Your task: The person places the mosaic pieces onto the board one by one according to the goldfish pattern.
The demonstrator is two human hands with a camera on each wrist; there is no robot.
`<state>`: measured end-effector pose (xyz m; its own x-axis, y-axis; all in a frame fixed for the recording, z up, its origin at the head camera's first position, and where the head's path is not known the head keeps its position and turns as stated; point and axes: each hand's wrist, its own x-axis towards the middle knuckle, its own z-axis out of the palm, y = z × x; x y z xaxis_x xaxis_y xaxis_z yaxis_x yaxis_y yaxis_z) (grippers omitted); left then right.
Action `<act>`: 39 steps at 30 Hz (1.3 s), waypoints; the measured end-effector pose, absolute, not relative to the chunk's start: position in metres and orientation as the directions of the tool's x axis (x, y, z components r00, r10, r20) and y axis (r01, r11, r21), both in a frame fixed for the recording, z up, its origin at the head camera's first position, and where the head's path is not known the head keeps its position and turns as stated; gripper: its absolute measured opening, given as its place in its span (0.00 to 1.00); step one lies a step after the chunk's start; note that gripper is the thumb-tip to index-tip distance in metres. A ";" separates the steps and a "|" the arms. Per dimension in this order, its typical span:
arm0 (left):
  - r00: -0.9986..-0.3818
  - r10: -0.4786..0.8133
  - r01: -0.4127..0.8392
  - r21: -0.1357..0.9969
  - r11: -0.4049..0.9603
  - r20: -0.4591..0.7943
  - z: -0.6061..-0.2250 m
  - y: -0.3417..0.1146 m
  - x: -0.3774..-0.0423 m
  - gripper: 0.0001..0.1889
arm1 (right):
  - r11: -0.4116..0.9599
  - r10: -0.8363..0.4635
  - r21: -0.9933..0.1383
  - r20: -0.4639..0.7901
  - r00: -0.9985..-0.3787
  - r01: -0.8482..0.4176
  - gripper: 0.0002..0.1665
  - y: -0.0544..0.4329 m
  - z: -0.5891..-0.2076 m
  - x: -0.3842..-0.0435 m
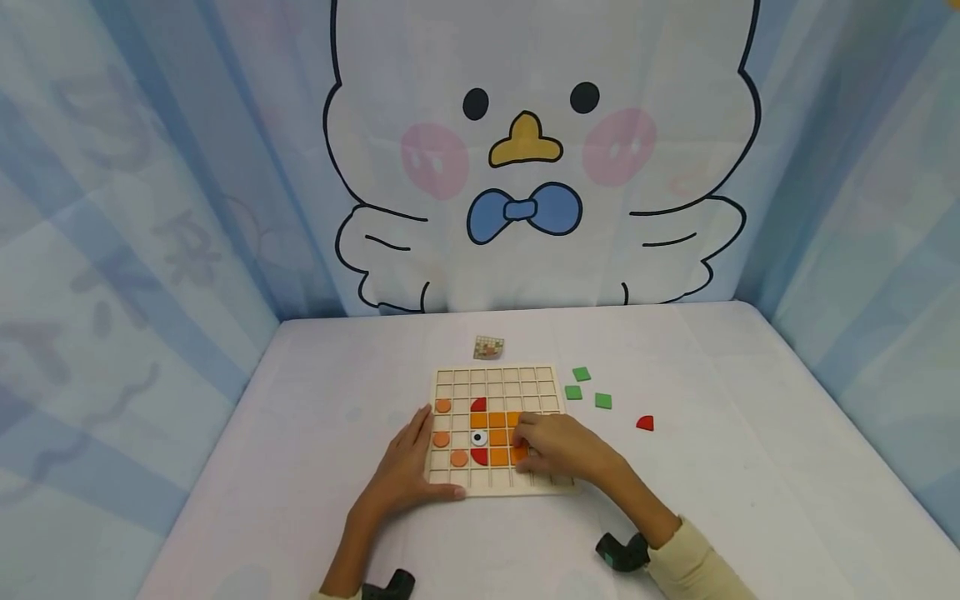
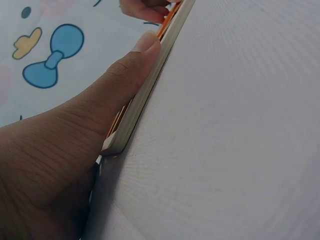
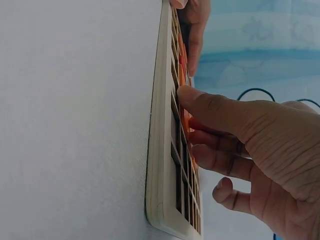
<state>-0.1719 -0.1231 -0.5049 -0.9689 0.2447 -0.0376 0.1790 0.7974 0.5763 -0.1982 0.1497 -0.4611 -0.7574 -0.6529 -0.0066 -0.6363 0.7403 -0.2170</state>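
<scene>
A wooden grid board (image 1: 528, 387) lies on the table. In the head view, my left hand (image 1: 405, 467) rests at its front left corner, fingers straight along the left side and thumb on the front edge. My right hand (image 1: 566, 446) bends over the board's right part, with thumb and fingertips about an orange square tile (image 1: 519, 455); in the right wrist view, that hand (image 3: 250, 140) partly hides the orange tiles. Other orange squares (image 1: 497, 420), orange discs (image 1: 459, 458), red quarter-round pieces (image 1: 479, 457) and an eye piece (image 1: 478, 437) sit in the cells.
Three green square tiles (image 1: 603, 401) lie right of the board, with a red quarter-round piece (image 1: 645, 423) farther right. Behind the board lies a small patterned piece (image 1: 488, 347). A white cloth covers the table (image 1: 322, 400); printed curtains (image 1: 525, 275) stand around it.
</scene>
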 end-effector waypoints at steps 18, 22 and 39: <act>-0.969 0.245 0.183 0.579 0.794 -0.029 -0.507 -0.122 -0.171 0.72 | 0.767 -0.555 -0.281 0.160 -0.816 -0.577 0.15 0.187 -0.453 -0.217; -0.969 0.246 0.192 0.568 0.801 -0.020 -0.507 -0.122 -0.172 0.72 | 0.792 -0.508 -0.252 0.233 -0.830 -0.556 0.16 0.205 -0.459 -0.228; -0.971 0.236 0.170 0.568 0.805 -0.044 -0.506 -0.122 -0.172 0.73 | 0.896 -0.361 -0.207 0.175 -0.916 -0.393 0.17 0.222 -0.475 -0.244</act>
